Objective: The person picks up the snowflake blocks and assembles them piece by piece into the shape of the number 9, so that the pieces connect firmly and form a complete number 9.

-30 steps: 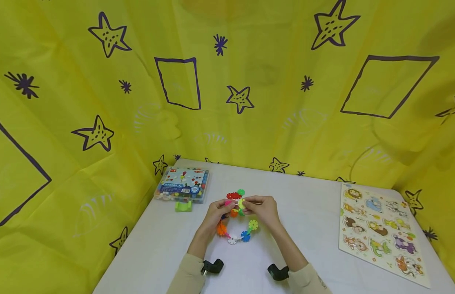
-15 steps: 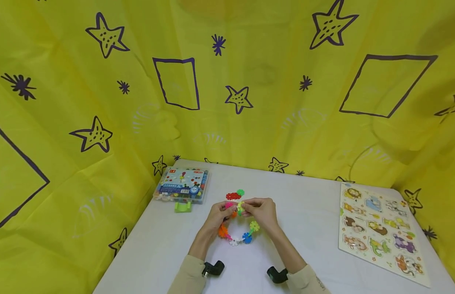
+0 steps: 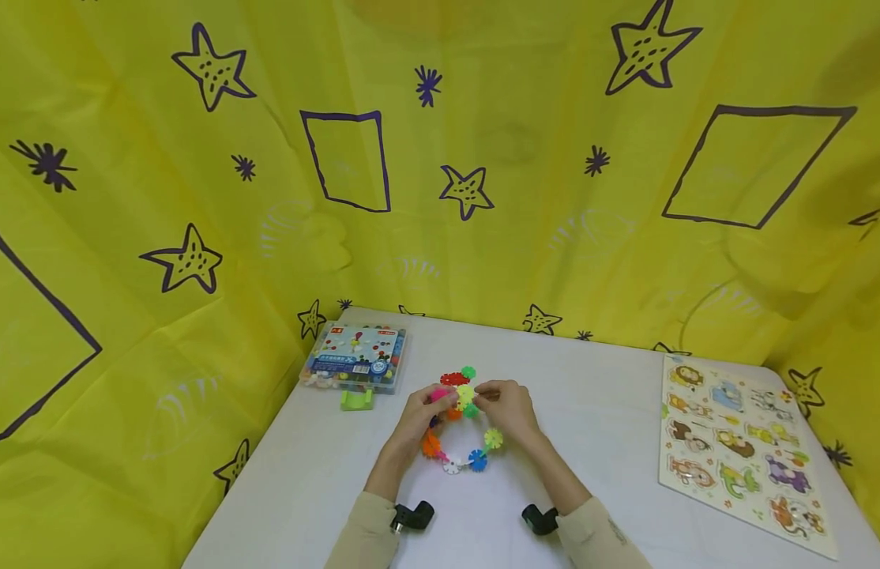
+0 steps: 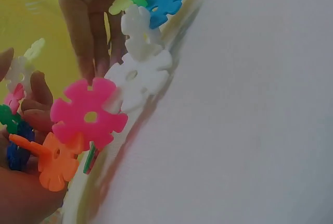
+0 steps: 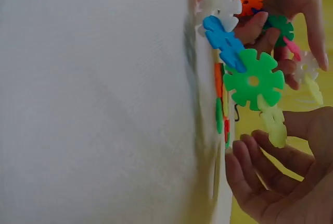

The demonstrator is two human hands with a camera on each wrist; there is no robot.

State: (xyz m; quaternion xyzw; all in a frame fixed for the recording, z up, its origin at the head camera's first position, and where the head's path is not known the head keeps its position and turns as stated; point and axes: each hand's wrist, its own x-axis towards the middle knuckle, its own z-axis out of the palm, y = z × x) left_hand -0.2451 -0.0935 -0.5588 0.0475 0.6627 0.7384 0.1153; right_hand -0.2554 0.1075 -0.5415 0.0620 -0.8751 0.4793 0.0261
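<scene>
A loop-like chain of slotted flower discs hangs between the hands, with an orange disc [image 3: 430, 446], a white disc [image 3: 451, 465], a blue disc [image 3: 477, 460] and a green disc [image 5: 253, 81]. My left hand [image 3: 415, 419] pinches it near a pink disc [image 3: 438, 393], beside a pale yellow disc [image 3: 465, 395]. In the left wrist view another pink disc [image 4: 89, 113] sits beside the orange one. My right hand [image 3: 509, 411] is close by the pale yellow disc, its fingers loosely bent and spread apart in the right wrist view, where a nearer yellow disc [image 5: 273, 126] overlaps the fingers.
Red discs [image 3: 454, 379] and a small green disc [image 3: 468, 371] lie behind the hands on the white table [image 3: 589, 450]. A clear case of colored parts [image 3: 355, 357] and a lime green holder [image 3: 357, 401] stand at left. An animal puzzle board [image 3: 746, 450] lies at right.
The right fingers have drawn back slightly to the right from the pale yellow disc, which now shows more fully. The left hand still pinches the chain.
</scene>
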